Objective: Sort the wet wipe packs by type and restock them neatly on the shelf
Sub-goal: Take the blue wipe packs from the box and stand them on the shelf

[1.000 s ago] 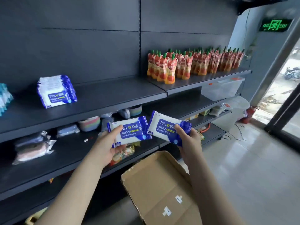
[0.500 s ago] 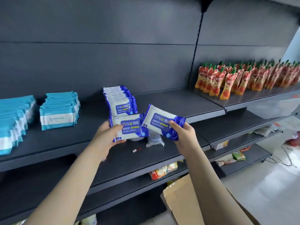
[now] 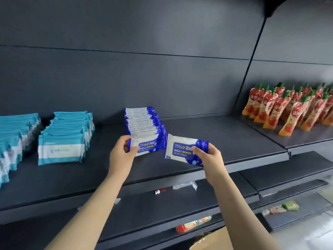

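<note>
Two blue alcohol wipe packs are in my grip, one per hand. My left hand pinches the first pack by its left end, thumb on the printed front and fingers curled behind, holding it upright against the near end of the row of blue packs that stands on the shelf. I cannot tell whether it touches the shelf board. My right hand grips the second pack by its right end, thumb across the face and fingers wrapped behind. This pack is tilted, its left end higher, just right of the row and over the shelf's near part. Left of the blue row, well apart, stand the teal packs in their own row, with more teal ones at the far left edge. Red pouches stand upright on the next shelf section to the right. A cardboard box corner shows low and near
</note>
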The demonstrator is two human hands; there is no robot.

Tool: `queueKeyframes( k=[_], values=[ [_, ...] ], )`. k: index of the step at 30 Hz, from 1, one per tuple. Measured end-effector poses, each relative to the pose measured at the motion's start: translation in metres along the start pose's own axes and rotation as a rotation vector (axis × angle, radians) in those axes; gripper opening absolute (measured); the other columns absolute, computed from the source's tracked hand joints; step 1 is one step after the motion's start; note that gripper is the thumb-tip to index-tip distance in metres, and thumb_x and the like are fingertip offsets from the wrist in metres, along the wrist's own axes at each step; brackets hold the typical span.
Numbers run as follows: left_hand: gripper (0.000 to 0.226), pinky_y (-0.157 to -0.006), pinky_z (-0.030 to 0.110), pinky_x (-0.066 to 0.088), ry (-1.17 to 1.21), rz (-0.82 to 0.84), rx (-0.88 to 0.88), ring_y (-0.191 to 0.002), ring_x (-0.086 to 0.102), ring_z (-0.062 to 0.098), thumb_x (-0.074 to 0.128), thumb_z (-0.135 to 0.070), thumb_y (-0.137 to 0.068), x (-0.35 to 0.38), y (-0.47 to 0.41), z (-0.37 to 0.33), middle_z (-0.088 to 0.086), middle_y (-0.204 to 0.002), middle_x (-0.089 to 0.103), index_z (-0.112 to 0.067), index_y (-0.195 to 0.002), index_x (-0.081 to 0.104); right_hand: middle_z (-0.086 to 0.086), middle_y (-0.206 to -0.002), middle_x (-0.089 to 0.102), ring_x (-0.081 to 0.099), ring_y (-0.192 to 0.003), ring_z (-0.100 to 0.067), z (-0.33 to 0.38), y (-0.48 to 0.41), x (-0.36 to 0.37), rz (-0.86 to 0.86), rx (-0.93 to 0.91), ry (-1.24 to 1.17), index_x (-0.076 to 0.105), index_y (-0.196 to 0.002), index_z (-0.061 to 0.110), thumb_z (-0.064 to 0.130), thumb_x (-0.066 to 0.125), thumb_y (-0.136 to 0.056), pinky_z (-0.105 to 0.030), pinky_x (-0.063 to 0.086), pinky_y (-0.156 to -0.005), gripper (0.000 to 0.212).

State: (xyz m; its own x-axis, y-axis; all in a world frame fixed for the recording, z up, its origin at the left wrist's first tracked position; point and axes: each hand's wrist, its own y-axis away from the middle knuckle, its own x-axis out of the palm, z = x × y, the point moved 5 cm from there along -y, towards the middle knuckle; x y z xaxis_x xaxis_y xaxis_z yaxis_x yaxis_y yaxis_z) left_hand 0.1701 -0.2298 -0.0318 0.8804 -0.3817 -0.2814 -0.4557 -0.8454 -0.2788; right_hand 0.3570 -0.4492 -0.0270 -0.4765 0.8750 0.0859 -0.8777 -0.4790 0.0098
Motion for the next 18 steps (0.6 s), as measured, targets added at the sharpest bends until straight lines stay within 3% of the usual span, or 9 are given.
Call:
queueKeyframes(
  k=[3, 7, 9, 15, 18],
  values=[
    [0.028, -0.071, 0.012, 0.043, -0.028, -0.060, 0.027, -0.085, 0.058, 0.006, 0.072, -0.013, -0.086, 0.006, -0.010, 0.005, 0.001, -0.109, 0.057, -0.024, -0.109, 0.060, -0.003, -0.096, 0.076, 0.074, -0.086, -0.016, -0.007, -0.020, 0.014, 0.089, 0.000, 0.081, 0.067, -0.102, 0.016, 0.015, 0.075, -0.087, -0.028, 0.059, -0.071, 0.017],
    [0.019, -0.081, 0.036, 0.057, 0.141, -0.069, -0.054, -0.088, 0.067, 0.017, 0.065, -0.014, -0.091, 0.008, -0.014, 0.017, -0.001, -0.104, 0.065, -0.031, -0.099, 0.061, -0.001, -0.097, 0.076, 0.074, -0.087, -0.012, -0.018, -0.032, 0.040, 0.200, -0.029, 0.117, 0.066, -0.104, 0.019, 0.017, 0.074, -0.088, -0.025, 0.058, -0.070, 0.018],
    [0.018, -0.086, 0.040, 0.057, 0.225, -0.082, -0.099, -0.089, 0.070, 0.020, 0.058, -0.013, -0.095, 0.007, -0.014, 0.018, 0.000, -0.104, 0.066, -0.030, -0.097, 0.062, 0.000, -0.098, 0.075, 0.073, -0.088, -0.012, -0.022, -0.037, 0.051, 0.225, -0.058, 0.133, 0.066, -0.104, 0.021, 0.017, 0.074, -0.088, -0.025, 0.059, -0.071, 0.018],
    [0.007, -0.081, 0.024, 0.053, 0.318, -0.083, -0.142, -0.097, 0.068, 0.011, 0.059, -0.029, -0.097, 0.010, -0.012, 0.018, -0.003, -0.112, 0.065, -0.025, -0.101, 0.063, 0.007, -0.110, 0.063, 0.067, -0.098, -0.011, -0.023, -0.050, 0.082, 0.191, -0.231, 0.239, 0.062, -0.090, 0.043, 0.017, 0.075, -0.087, -0.035, 0.057, -0.088, 0.030],
    [0.029, -0.068, 0.013, 0.048, 0.112, -0.038, -0.100, -0.096, 0.061, 0.006, 0.074, -0.025, -0.086, 0.011, -0.011, 0.015, -0.009, -0.117, 0.057, -0.027, -0.111, 0.059, 0.005, -0.108, 0.064, 0.066, -0.098, -0.012, -0.025, -0.053, 0.093, 0.179, -0.268, 0.266, 0.060, -0.097, 0.038, 0.020, 0.077, -0.086, -0.036, 0.058, -0.086, 0.028]
  ],
)
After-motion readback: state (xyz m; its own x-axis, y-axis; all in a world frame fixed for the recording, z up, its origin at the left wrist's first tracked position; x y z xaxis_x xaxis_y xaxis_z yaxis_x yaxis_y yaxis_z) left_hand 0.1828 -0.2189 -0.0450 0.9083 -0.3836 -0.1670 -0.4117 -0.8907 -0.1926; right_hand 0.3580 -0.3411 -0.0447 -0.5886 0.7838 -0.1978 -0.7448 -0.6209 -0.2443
